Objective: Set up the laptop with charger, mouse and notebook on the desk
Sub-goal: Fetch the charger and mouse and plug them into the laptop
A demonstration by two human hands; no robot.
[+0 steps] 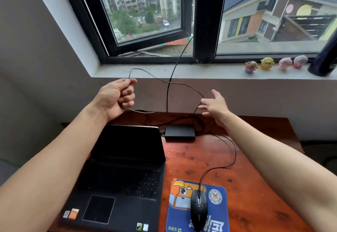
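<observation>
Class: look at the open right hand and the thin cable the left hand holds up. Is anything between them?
Nothing visible. The thin cable arcs through open air from the left hand to just beside the fingertips of the right hand; a thicker black cable hangs further left.

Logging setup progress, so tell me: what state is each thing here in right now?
laptop: lid open, screen dark.
left hand: pinches the thin cable.
right hand: open, fingers spread, holding nothing.
charger brick: flat on the desk, behind the laptop.
mouse: resting on the mouse pad, untouched.
window: left pane swung open.
toy figures: upright on the sill.
</observation>
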